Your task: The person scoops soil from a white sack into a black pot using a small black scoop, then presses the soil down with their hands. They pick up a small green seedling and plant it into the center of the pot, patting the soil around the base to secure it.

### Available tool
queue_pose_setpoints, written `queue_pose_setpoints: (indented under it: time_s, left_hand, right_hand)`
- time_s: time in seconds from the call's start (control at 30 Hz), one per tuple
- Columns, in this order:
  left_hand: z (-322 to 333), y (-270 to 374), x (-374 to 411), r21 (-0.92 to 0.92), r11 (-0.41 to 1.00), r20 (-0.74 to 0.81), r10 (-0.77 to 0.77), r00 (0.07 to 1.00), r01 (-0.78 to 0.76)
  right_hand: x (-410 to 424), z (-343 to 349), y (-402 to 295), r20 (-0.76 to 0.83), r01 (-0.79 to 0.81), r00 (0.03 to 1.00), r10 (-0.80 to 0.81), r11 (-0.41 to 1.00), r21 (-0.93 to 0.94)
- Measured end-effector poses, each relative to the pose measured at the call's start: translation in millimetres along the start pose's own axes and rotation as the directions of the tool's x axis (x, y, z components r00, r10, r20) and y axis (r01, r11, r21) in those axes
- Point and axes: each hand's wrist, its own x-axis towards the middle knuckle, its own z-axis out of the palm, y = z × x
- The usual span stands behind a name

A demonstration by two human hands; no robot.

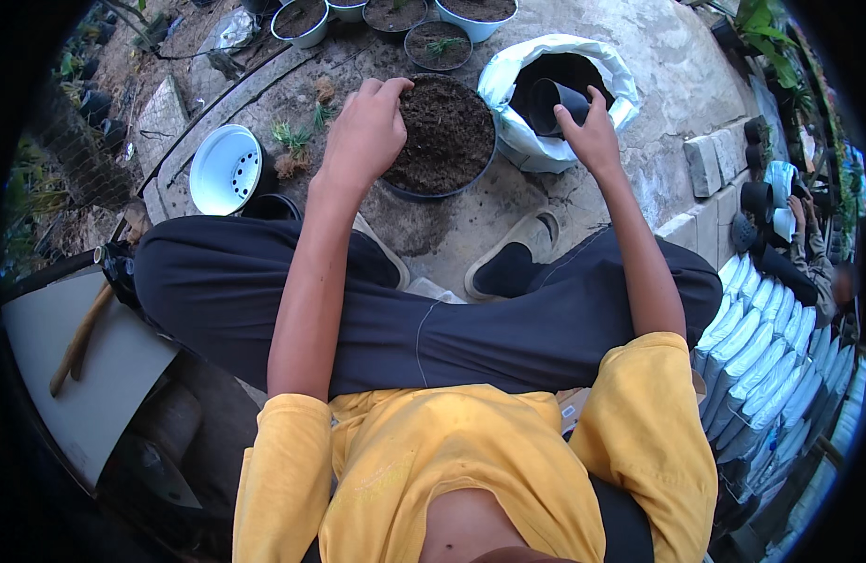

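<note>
My right hand [593,137] has its thumb and fingers around a small black plastic pot [568,103]. That pot lies tipped on its side, mouth to the left, inside the opening of a white sack [538,153] of dark soil [581,68]. On the other side, my left hand [366,134] is at the left rim of a wide black pot [443,191] filled with brown soil [443,134]. Its fingers are bent, and whether they grip the rim is hard to see. Small grass-like seedlings [292,137] with bare roots lie on the concrete left of this hand.
A white pot with drain holes [218,172] lies tilted at the left. Soil-filled pots, including one with a green seedling [440,48], stand beyond the wide pot. Concrete blocks [704,165] and stacked white bags [757,352] line the right, where another person's hands [802,207] appear.
</note>
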Motion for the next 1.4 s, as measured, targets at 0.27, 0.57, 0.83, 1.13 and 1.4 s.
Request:
queue_pose_setpoints:
  time_s: [0.27,0.57,0.83,1.13,1.4]
  left_hand:
    - [-57,30,-22,0.15,0.977,0.147,0.131,0.98,-0.153]
    - [-12,-9,-41,0.235,0.851,0.442,0.338,0.831,-0.47]
    - [1,-20,-47,0.256,0.837,0.415,0.356,0.837,-0.483]
    - [0,-20,-45,0.221,0.836,0.437,0.376,0.817,-0.503]
    - [-1,-17,-41,0.141,0.847,0.372,0.435,0.82,-0.513]
  right_hand:
    - [-7,-44,-83,0.157,0.438,0.881,-0.447,0.895,0.089]
    - [-55,-1,-122,0.459,0.862,0.453,-0.764,0.507,-0.007]
    - [-50,16,-121,0.522,0.866,0.427,-0.739,0.5,-0.001]
    - [-45,21,-127,0.52,0.852,0.426,-0.74,0.522,0.045]
    - [-41,22,-132,0.518,0.854,0.404,-0.754,0.514,0.083]
